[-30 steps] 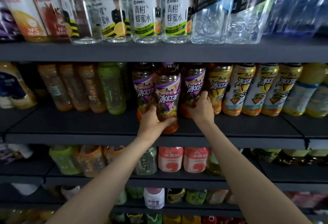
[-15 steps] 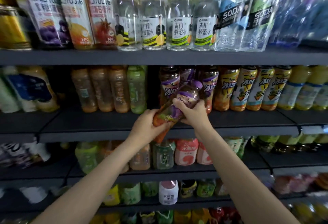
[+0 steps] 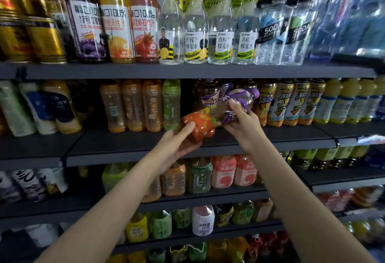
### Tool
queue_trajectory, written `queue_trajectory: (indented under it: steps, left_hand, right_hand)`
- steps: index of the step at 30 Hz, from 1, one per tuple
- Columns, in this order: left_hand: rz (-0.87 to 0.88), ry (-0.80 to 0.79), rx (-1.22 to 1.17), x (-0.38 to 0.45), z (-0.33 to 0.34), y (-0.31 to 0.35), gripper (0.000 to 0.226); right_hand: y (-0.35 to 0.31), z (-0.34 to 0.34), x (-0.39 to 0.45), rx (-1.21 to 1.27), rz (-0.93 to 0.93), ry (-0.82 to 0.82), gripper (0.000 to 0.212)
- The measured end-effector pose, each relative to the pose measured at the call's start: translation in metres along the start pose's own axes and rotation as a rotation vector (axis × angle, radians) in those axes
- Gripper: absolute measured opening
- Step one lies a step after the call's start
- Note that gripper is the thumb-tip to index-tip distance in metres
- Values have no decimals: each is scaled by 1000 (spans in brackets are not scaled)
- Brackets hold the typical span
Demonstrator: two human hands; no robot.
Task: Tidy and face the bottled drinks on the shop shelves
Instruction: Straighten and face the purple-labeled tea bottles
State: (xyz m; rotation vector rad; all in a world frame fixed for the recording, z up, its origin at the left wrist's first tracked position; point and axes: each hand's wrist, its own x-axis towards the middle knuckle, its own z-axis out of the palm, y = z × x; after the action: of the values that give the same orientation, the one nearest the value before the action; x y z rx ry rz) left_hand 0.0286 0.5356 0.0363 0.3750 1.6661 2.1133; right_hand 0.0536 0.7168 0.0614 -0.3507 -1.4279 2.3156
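Your left hand (image 3: 177,144) is cupped under the orange bottom end of the iced tea bottle (image 3: 216,114), with the fingers lying along it. Your right hand (image 3: 239,123) grips the purple label part near the top, fingers curled round it. The bottle lies tipped on its side in the air, bottom end down to the left and purple cap up to the right. It is just in front of the middle shelf (image 3: 125,144), not standing on it.

Right behind the bottle stand more purple-label tea bottles (image 3: 208,96) on the same shelf. Next to them on the right is a row of yellow-label iced tea bottles (image 3: 291,102). To the left is a gap, then a green bottle (image 3: 171,104) and three orange tea bottles (image 3: 133,106).

On the top shelf (image 3: 187,71) above stand clear honey water bottles (image 3: 195,33), soda water bottles (image 3: 285,33) and juice bottles (image 3: 116,29).

On the lower shelf (image 3: 208,198) under your hands stand pink bottles (image 3: 224,171) and a green tea bottle (image 3: 200,176).
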Motion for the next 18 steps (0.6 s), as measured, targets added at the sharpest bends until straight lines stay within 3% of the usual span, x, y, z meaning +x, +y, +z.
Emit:
queue_trajectory:
  steps: [4,7,9,12,15,18]
  left_hand:
    - [539,113,767,3,-1,8,65]
    - [717,35,990,8,-1,12,76]
    - [696,3,981,13,2,12,75]
    - [484,-112,861,17,7,13,61]
    - [375,-157,792,27,13,14,45]
    - [298,-196,802,37,26,8,58]
  right_hand:
    - [-1,0,-6,48,135,-9,69]
    - [-1,-3,-9,107,208,-31,54]
    - [-2,-7,-7,117,193,-12,44]
    - [-7,-15,-1,15,95,13,38]
    - [-11,-24,2,-151,-28,-13,48]
    - [-8,-32,-1,-220,-85,-58,54]
